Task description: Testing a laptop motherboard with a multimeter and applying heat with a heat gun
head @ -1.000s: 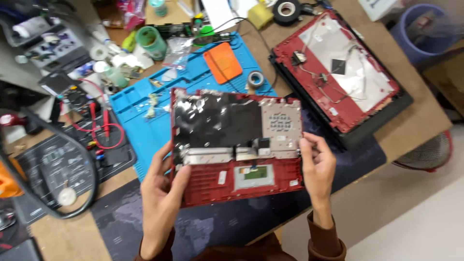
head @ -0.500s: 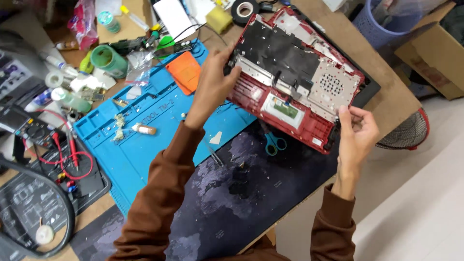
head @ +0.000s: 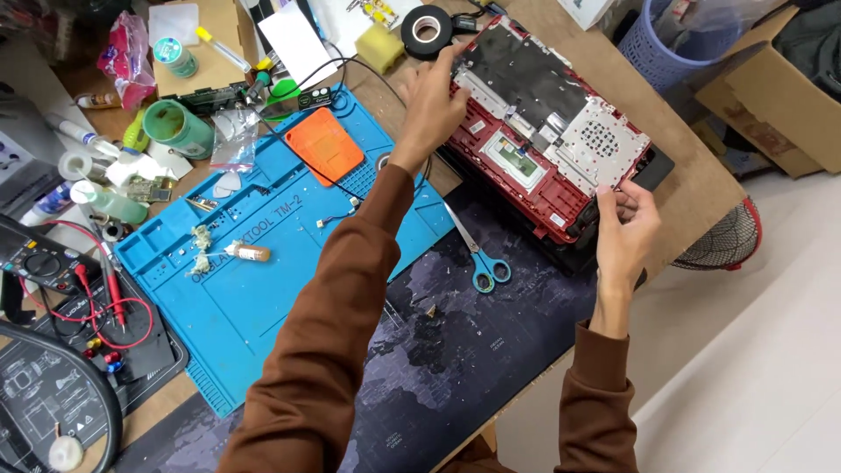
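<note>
Laptop shell (head: 561, 149), red, underside up, long axis diagonal across tabletop (head: 701, 188). Left hand (head: 431, 105) fingers clamped on far-left corner; right hand (head: 626, 223) fingers pinching near-right edge. Scissors (head: 477, 254) lie between arms.

We see the laptop case (head: 552, 144) far right on the desk (head: 701, 188), the tape roll (head: 427, 31) behind its left corner. Left lies the mat (head: 254, 289), bearing the orange pad (head: 324, 144). Scissors (head: 477, 258) lie between mat and case; the multimeter (head: 35, 258) sits left of the mat.
</note>
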